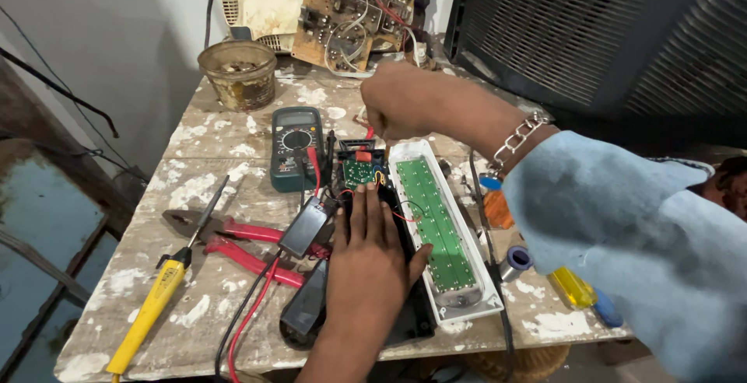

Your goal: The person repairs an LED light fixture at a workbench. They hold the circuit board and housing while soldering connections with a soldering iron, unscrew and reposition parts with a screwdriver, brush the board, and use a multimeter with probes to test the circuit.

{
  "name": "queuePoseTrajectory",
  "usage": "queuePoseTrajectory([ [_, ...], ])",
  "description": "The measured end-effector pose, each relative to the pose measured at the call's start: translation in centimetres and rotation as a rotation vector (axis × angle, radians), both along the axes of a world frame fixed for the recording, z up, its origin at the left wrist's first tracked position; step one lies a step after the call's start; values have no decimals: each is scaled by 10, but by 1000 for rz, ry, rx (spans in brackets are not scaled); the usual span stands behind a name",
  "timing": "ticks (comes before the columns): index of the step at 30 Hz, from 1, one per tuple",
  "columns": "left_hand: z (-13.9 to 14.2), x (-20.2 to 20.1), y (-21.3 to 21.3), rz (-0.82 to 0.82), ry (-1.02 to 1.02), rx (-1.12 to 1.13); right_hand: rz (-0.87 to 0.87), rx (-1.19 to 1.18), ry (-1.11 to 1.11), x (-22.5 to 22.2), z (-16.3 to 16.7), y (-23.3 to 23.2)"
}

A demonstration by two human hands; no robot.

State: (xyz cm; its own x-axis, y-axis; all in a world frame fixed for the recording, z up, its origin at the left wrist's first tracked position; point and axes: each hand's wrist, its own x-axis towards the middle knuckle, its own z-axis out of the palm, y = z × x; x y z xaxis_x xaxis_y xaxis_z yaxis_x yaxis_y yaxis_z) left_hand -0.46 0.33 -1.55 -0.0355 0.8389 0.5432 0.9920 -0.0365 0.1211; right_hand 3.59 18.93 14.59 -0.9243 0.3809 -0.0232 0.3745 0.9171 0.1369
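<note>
Casing [389, 305] is pressed flat by spread left hand [366, 262]; right hand [401, 103], grip pinched on red wire [369, 131]; LED panel [436, 223] already opened, circuit board [359, 171] exposed.

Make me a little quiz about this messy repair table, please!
1. True or false: the left hand lies flat on the black case.
2. What colour are the handles of the pliers? A) blue B) red C) green
3. Which tool lies nearest the table's left edge?

Key:
1. True. The palm presses down on it, fingers pointing towards the small circuit board.
2. B, red.
3. The yellow-handled screwdriver. The right hand is closed in a fist above the multimeter and the long green board.
</note>
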Motion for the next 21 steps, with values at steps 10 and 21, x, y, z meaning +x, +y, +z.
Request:
queuePoseTrajectory([
  [10,8,3,2,51,42,-53,-149,48,-88,16,-27,-15],
  [21,8,3,-2,41,-3,-58,-148,-247,8,44,22,5],
])
